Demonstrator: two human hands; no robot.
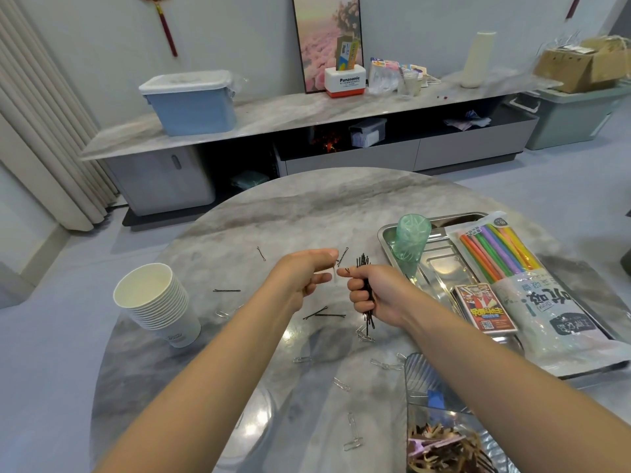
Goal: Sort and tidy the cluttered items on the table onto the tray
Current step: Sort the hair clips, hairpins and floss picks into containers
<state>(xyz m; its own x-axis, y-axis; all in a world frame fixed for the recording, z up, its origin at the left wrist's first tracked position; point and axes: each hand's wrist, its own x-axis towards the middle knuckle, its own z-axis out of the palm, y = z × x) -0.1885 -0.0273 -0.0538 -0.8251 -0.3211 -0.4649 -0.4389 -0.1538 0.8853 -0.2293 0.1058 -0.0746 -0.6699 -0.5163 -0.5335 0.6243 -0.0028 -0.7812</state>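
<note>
1. Right hand (370, 295) is fisted around a bundle of black hairpins (366, 285), long axis upright.
2. Left hand (312, 271) pinches one hairpin (342, 257), just left of the bundle.
3. Tray (386, 233) lies at the table's right edge, nearer the right hand.

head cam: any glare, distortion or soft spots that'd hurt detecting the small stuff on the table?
Head view: strong wide-angle bowing, sideboard and table edges curve. Specular glare patches on the glossy tabletop near the paper clips and on the steel tray. Clear clips nearly vanish against the marble; black hairpins read well. Slight softness at the left hand fingers.
</note>
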